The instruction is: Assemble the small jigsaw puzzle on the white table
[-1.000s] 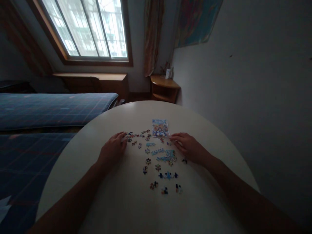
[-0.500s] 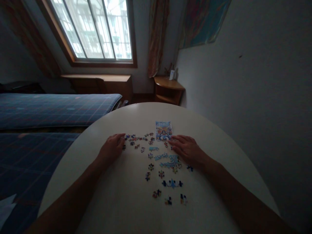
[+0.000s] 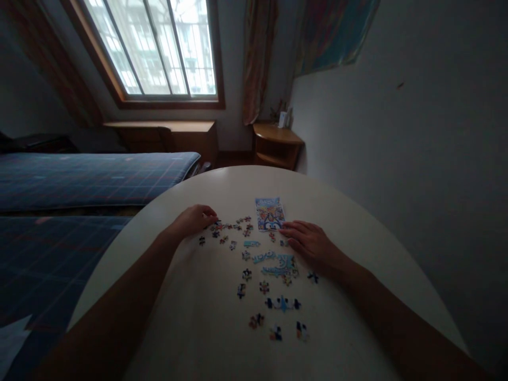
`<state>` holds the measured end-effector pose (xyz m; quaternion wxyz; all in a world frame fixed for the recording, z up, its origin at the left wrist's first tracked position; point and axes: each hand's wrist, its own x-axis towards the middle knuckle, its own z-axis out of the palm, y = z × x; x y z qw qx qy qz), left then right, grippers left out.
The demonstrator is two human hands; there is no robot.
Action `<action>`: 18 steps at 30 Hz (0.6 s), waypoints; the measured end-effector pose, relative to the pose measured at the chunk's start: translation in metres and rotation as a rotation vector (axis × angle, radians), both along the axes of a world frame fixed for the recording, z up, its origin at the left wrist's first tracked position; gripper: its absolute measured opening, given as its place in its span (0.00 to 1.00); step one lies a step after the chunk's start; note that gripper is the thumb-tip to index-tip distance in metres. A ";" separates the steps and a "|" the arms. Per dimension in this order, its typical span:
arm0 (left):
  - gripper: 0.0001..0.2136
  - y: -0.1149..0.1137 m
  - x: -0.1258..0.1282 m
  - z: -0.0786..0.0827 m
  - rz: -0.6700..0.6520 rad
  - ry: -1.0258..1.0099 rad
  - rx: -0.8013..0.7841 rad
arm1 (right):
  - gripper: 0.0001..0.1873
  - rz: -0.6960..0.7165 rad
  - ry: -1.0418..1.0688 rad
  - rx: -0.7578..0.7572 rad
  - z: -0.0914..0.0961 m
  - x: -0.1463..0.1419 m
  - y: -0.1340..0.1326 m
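Scattered flat on the pale round table [image 3: 206, 328]: small colourful jigsaw pieces [image 3: 232, 228], a joined blue cluster [image 3: 278, 262] among them, near a picture card [image 3: 270, 213].

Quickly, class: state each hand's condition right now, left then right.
Left hand: fingers curled at the loose puzzle pieces; grip cannot be told.
Right hand: open, flat on the table.

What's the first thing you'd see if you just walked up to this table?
Bright little puzzle pieces lie scattered across the round white table, a colourful picture card just beyond them. The left hand touches the pieces at the scatter's left end; the right hand rests flat near the card. A bright window glows behind.
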<state>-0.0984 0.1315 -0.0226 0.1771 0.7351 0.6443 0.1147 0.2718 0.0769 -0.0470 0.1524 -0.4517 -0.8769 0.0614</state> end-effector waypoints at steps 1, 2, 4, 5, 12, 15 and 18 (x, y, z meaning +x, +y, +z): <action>0.15 0.000 0.001 0.000 -0.006 0.001 -0.011 | 0.29 -0.002 0.006 0.002 -0.001 0.000 0.000; 0.15 0.000 0.001 0.001 -0.011 0.004 -0.021 | 0.29 -0.005 0.009 0.002 -0.001 0.000 0.000; 0.15 0.000 0.003 0.002 -0.018 0.015 -0.031 | 0.29 -0.011 0.013 0.002 -0.001 0.001 0.000; 0.15 -0.001 0.004 0.003 -0.020 0.020 -0.030 | 0.29 -0.011 0.013 0.000 -0.001 0.001 0.000; 0.14 -0.001 0.008 0.007 -0.032 0.037 -0.022 | 0.30 -0.017 0.009 0.001 -0.001 0.001 0.000; 0.15 0.000 0.006 0.008 -0.032 0.026 -0.041 | 0.30 -0.017 0.001 -0.003 -0.002 0.002 0.000; 0.16 -0.001 0.004 0.012 -0.048 0.005 -0.076 | 0.30 -0.020 -0.005 -0.020 -0.001 0.001 0.000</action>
